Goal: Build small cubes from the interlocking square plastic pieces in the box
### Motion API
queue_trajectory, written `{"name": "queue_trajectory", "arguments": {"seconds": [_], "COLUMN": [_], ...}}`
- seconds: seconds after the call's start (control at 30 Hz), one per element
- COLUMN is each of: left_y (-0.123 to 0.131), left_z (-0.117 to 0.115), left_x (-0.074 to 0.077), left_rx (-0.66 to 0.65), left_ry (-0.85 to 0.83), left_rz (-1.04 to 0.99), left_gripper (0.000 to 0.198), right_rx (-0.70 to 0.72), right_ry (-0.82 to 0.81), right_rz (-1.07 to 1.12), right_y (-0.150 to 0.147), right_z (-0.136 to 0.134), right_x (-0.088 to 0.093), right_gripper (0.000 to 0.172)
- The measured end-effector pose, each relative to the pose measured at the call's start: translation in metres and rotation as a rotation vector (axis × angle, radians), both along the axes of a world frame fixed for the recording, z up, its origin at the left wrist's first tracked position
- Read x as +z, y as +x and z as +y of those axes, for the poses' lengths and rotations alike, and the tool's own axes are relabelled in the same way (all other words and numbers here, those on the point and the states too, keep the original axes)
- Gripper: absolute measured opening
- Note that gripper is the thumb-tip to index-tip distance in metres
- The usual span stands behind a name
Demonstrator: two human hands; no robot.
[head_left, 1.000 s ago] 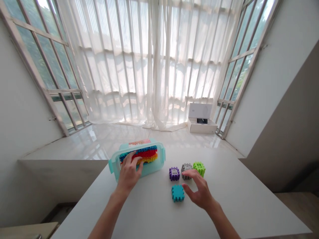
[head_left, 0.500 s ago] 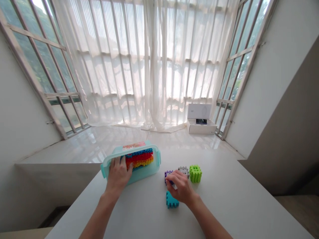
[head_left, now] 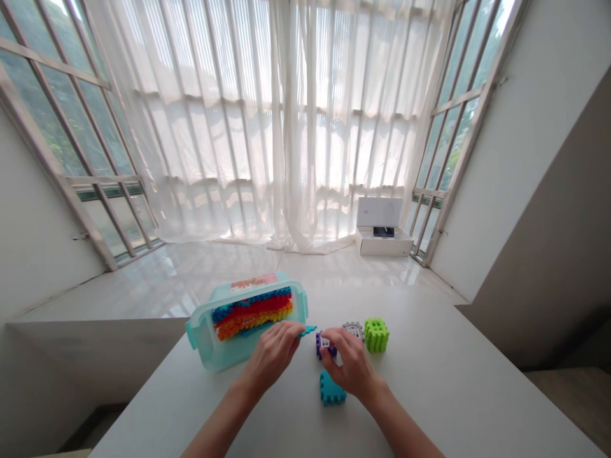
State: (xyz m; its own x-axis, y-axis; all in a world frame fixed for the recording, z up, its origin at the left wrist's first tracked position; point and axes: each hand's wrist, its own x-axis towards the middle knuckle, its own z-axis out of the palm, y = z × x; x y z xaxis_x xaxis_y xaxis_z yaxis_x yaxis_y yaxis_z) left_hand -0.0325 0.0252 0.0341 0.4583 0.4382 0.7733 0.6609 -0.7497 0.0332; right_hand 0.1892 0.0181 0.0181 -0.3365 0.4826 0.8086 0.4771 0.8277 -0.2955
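Observation:
My left hand (head_left: pixel 274 351) pinches a thin teal interlocking tile (head_left: pixel 308 331), which sticks out past the fingertips just right of the bin. My right hand (head_left: pixel 352 362) is open, thumb and forefinger apart in a curve, with nothing visible between them. Right behind its fingers stands a purple block (head_left: pixel 319 344) with a pale lattice face, partly hidden. Close to the thumb, on the near side, sits a teal block (head_left: pixel 331 389) with notched edges. A grey block (head_left: pixel 354 329) and a lime-green block (head_left: pixel 377 335) stand beyond the knuckles.
The translucent mint bin (head_left: pixel 210 356), tipped toward me at the left, holds stacked blue, red, orange and yellow tiles (head_left: pixel 255 312). At the back right, a white open box (head_left: pixel 382 245) carries a dark phone (head_left: pixel 384 232). A sheer curtain (head_left: pixel 291 159) hangs behind.
My left hand has come out of the bin to the right, now with the teal tile in it. My right hand's thumb and forefinger have spread apart.

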Motion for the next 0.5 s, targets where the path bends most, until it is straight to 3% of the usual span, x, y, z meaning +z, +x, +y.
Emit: {"name": "queue_trajectory", "arguments": {"seconds": [0.1,0.2,0.5], "left_y": [0.017,0.022,0.022], "left_z": [-0.001,-0.005,-0.009], "left_x": [-0.007,-0.015,-0.025], "left_rx": [-0.093,-0.151,-0.131], "left_ry": [-0.059,-0.108,-0.287], "left_rz": [-0.056,-0.116,-0.157], "left_gripper": [0.01,0.009,0.01], "right_rx": [-0.013,0.048,0.119], "right_ry": [-0.061,-0.094,-0.154], "right_rz": [-0.02,-0.076,-0.086], "right_y": [0.001,0.001,-0.003], "right_z": [-0.001,-0.001,-0.003], "right_x": [0.002,0.003,0.001], "right_gripper": [0.036,0.038,0.03]}}
